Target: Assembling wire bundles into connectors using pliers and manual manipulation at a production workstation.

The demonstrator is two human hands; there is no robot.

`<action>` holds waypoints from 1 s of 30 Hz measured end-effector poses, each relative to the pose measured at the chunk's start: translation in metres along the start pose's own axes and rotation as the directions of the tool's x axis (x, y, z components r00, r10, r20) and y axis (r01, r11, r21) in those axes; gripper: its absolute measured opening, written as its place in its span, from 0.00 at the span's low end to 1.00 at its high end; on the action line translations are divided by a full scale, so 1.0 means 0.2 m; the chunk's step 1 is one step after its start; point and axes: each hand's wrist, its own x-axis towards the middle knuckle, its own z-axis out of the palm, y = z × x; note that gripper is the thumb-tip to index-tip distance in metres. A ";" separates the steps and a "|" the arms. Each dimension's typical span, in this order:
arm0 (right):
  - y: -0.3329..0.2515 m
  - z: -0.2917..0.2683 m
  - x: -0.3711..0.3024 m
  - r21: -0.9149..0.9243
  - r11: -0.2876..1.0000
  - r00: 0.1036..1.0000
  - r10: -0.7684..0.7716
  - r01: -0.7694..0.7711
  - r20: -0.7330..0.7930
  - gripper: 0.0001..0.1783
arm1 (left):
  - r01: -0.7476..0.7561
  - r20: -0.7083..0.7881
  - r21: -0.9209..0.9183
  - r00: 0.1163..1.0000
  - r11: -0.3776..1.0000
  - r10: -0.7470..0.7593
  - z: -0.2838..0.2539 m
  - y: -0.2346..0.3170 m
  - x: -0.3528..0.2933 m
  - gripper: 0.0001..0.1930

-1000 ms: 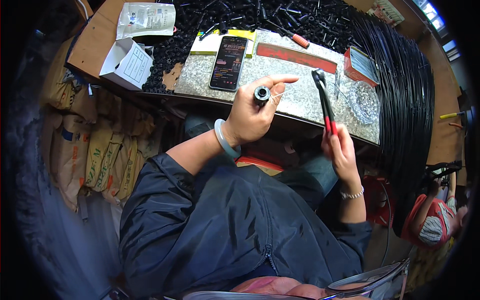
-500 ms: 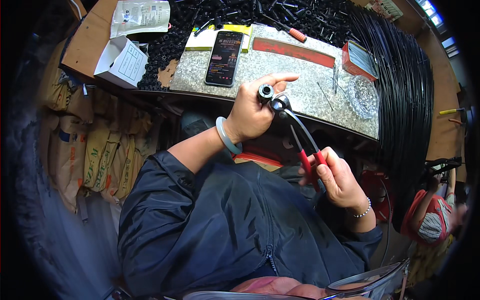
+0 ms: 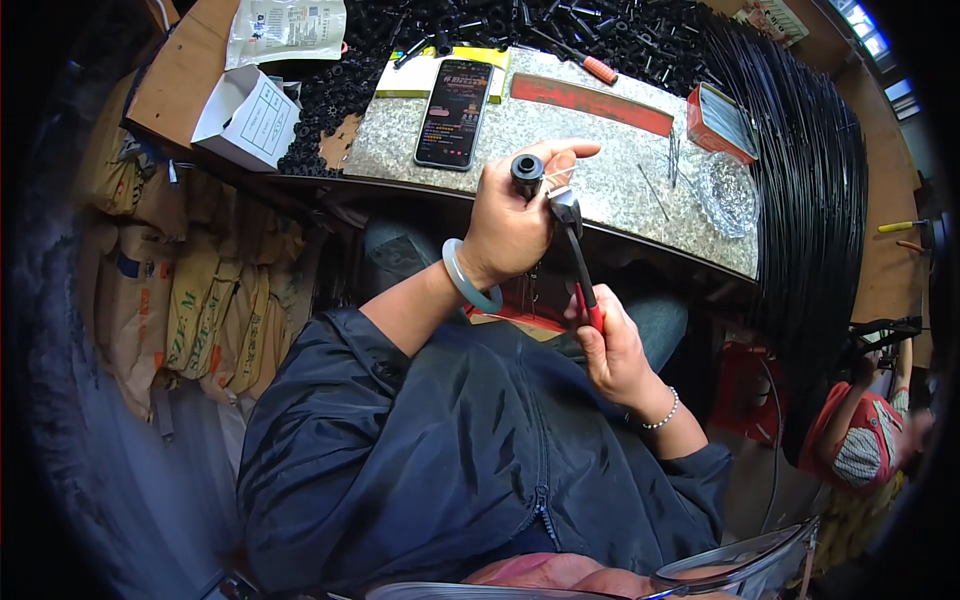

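My left hand [image 3: 508, 228], with a pale bangle at its wrist, is closed round a black tubular part [image 3: 527, 172] whose round end with a centre hole faces up. Its index finger stretches out to the right over the bench edge. My right hand [image 3: 618, 352], wearing a beaded bracelet, grips a pair of red-handled pliers [image 3: 580, 262]. The pliers' metal head is right beside the tubular part, at my left fingers; whether the jaws hold anything cannot be made out. A thin pale strand [image 3: 560, 171] shows near the fingers there.
On the speckled bench top [image 3: 610, 135] lie a phone [image 3: 452, 115], a red bar [image 3: 590, 104], a small red box [image 3: 720, 125] and a glass dish [image 3: 727, 195]. Black parts [image 3: 480, 25] heap behind; long black rods [image 3: 815, 170] line the right. Another person [image 3: 865, 440] is at far right.
My right hand has moved left and slightly up. The pliers have turned edge-on, and their handles appear together instead of spread. The tubular part's end has tilted a little.
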 end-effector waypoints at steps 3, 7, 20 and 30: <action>0.02 -0.06 0.00 0.238 0.967 0.995 0.096 -0.094 0.001 0.09 | -0.170 -0.034 0.141 0.984 0.975 0.177 -0.02 -0.01 0.04 0.15; 0.00 -0.14 0.10 -0.014 0.995 0.965 -0.102 0.101 -0.242 0.21 | -0.145 0.047 0.197 0.989 0.970 0.139 -0.01 0.02 0.00 0.13; -0.17 -0.20 0.33 -0.388 0.905 0.904 -0.303 0.173 -0.303 0.10 | -0.163 0.020 0.184 0.987 0.969 0.162 -0.01 -0.05 0.00 0.12; -0.28 -0.37 0.17 -0.894 0.443 0.933 -0.345 0.068 -0.100 0.19 | -0.087 -0.027 0.189 0.995 0.978 0.094 -0.10 -0.02 0.04 0.15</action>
